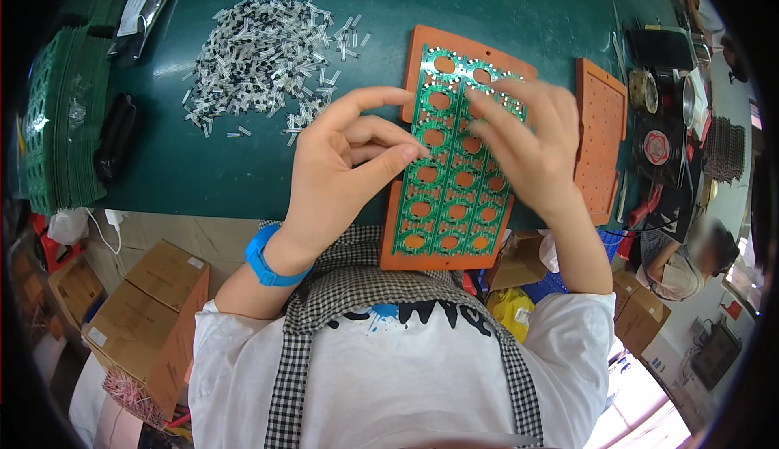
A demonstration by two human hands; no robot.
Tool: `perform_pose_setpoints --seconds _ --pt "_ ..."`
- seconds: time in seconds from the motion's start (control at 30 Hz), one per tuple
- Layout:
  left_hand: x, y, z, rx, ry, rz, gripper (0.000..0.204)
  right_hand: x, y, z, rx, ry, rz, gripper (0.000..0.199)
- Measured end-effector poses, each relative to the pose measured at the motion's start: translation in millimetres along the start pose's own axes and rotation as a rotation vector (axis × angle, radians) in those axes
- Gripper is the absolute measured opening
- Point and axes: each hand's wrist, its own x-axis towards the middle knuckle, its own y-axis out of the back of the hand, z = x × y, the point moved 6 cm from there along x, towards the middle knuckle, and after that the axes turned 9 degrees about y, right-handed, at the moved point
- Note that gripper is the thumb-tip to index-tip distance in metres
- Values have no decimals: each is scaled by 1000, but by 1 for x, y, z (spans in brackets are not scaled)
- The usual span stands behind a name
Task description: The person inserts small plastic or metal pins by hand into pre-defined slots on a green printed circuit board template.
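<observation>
Green matting covers the worktable, and the landmark on it is the green circuit panel with rows of round holes, seated on an orange carrier plate near the table's front edge. Far left of the panel, at the table's left rim, a stack of green panels is seen, with a black object just beside it and a silvery bag behind. Up and to the left of the panel a loose heap of small pale components is spread, and bare matting is left between that heap and the front edge. The panel's long axis runs from the front edge away toward the far side, leaning slightly rightward; its near end overhangs the edge. The left hand, a blue band at its wrist, is held at the panel's left margin, thumb and forefinger drawn together; whether anything is pinched between them cannot be told. The right hand is laid over the panel's upper right part, fingers spread and blurred, nothing visibly held. Just right of the panel a second orange plate with small holes lies, with tools beyond.
</observation>
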Motion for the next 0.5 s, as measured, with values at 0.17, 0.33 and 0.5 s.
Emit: perform_pose_setpoints --seconds 0.17,0.33,0.5 --pt "0 -14 -3 -67 106 -103 40 0 2 -31 292 148 148 26" --pt "-3 -17 4 32 13 -45 39 3 -9 -18 719 -238 76 13" --pt "-2 13 43 1262 -551 563 46 -1 -19 44 512 -402 65 5"
